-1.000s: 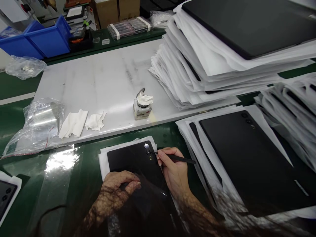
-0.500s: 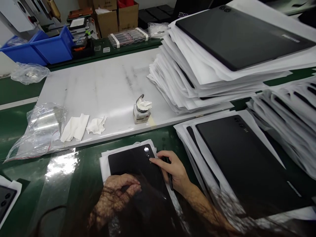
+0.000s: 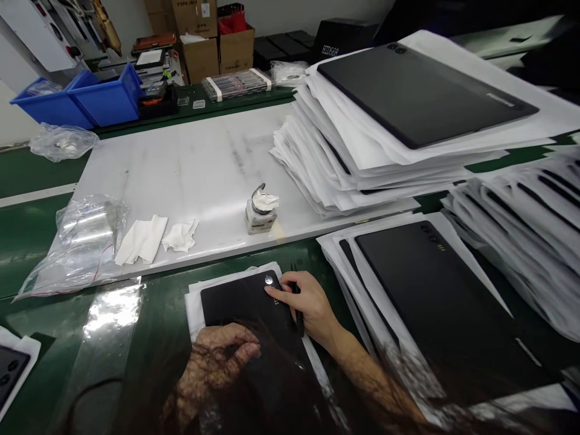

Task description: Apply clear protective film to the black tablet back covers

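Two hands working one black tablet [image 3: 247,308], lying back-up on white sheets at the near edge of the green bench [image 3: 27,223].

Pressing down with the right hand [image 3: 308,305], index fingertip [image 3: 268,290] flat just below the small round lens [image 3: 269,280] near the tablet's top corner, remaining fingers curled around a thin dark stick [image 3: 296,311] tucked along the palm. Bracing with the left hand [image 3: 222,350], fingers bent and bunched on the tablet's lower part, nothing pinched there as far as can be told. Best done, probably, by keeping the brace firm so nothing slides on the paper, pushing straight down with the pad, not the nail, and holding the stick's tip clear of the dark finish.
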